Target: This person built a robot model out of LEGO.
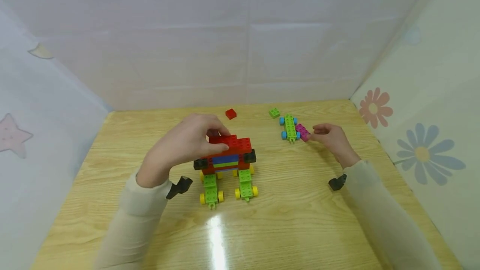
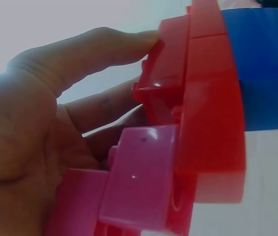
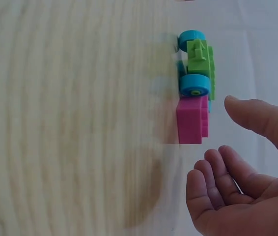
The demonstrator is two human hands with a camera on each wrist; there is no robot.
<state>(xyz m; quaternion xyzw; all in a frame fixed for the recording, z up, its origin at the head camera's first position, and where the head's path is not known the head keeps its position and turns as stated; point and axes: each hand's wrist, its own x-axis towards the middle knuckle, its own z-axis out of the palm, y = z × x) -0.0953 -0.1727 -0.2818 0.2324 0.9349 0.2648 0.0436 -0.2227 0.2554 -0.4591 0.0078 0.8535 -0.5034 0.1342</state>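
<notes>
A model built of toy bricks stands on the table, with red bricks (image 1: 244, 144) on top, a blue and green middle and two green wheeled bases (image 1: 245, 184) below. My left hand (image 1: 187, 141) grips its top, thumb on a red brick (image 2: 168, 54) and fingers on the far side. Two pink bricks (image 2: 139, 177) sit by the palm in the left wrist view. At the right, a pink brick (image 1: 302, 131) lies against a green car base (image 1: 290, 127) with blue wheels. My right hand (image 1: 331, 138) is beside that brick, thumb and fingers apart, holding nothing.
Farther back on the wooden table (image 1: 292, 220) lie a small red brick (image 1: 231, 114) and a small green brick (image 1: 274, 113). Pale walls border the table at the back and both sides. Black wrist-camera pieces (image 1: 180, 187) stick out from both cuffs.
</notes>
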